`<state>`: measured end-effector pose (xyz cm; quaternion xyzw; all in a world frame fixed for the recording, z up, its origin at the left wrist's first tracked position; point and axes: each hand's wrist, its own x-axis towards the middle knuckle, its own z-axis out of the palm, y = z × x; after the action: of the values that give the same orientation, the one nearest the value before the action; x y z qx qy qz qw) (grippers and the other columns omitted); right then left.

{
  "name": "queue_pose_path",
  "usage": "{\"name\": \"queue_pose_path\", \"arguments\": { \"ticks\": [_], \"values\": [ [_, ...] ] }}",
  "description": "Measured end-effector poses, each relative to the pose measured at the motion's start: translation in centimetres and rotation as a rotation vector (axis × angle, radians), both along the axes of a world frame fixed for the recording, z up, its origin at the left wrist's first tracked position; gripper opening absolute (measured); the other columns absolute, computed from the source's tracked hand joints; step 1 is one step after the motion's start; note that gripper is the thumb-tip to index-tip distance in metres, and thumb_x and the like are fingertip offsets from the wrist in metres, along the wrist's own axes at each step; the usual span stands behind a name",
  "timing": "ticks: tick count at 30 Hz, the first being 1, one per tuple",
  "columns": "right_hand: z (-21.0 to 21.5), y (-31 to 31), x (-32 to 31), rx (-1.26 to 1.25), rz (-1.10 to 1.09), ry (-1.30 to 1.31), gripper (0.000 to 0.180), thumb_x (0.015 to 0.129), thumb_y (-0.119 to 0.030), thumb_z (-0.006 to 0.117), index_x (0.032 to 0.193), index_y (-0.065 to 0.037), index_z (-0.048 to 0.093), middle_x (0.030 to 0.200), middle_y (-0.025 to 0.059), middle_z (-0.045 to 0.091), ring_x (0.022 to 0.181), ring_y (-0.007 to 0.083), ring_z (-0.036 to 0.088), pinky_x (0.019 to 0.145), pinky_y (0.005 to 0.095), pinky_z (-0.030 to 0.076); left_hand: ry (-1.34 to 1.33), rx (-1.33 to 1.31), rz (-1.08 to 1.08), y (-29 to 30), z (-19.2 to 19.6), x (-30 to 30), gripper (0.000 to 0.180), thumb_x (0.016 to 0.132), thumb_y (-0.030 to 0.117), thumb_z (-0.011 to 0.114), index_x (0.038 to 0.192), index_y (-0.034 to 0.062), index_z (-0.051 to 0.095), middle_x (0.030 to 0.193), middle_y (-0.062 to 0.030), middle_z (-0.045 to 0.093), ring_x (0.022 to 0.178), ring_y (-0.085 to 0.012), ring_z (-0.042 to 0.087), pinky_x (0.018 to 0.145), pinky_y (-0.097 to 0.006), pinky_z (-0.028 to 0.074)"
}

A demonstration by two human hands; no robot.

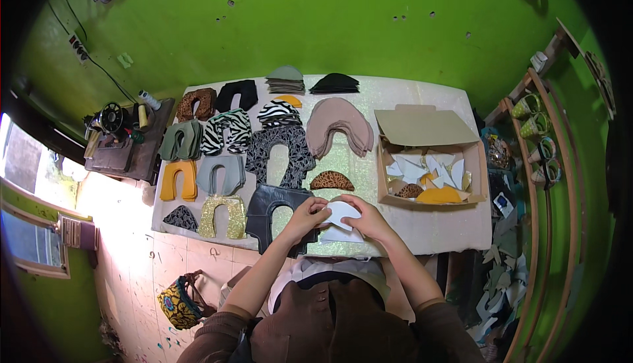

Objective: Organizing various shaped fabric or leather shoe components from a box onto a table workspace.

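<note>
My left hand and right hand pinch a white piece, left of the open cardboard box.

Dark brown top, brown sleeves ending near the elbows, bare fingers

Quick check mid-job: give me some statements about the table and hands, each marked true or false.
1. The left hand and right hand both hold a white piece. True.
2. The leopard-print half-round on the table lies left of the cardboard box. True.
3. The box is shut. False: its lid is raised, showing white scraps.
4. The gold glitter arch is right of the hands. False: the glitter arch is left of them.
</note>
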<state>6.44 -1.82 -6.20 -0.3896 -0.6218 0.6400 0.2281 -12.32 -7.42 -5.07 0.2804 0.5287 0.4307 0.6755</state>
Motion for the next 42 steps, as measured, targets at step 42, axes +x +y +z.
{"name": "queue_pose_path", "arguments": {
  "ticks": [42],
  "values": [
    [-0.8, -2.1, 3.7, 0.120, -0.026, -0.337, 0.033, 0.070, -0.015, 0.070, 0.099, -0.004, 0.059, 0.074, 0.0055, 0.058, 0.064, 0.0136, 0.052, 0.061, 0.0263, 0.044, 0.542, 0.131, -0.426, -1.3, -0.7, 1.7, 0.036, 0.077, 0.009, 0.057, 0.113, 0.0043, 0.051, 0.092, -0.0128, 0.058, 0.082, -0.0168, 0.055, 0.072, -0.027, 0.043]
  ]
}}
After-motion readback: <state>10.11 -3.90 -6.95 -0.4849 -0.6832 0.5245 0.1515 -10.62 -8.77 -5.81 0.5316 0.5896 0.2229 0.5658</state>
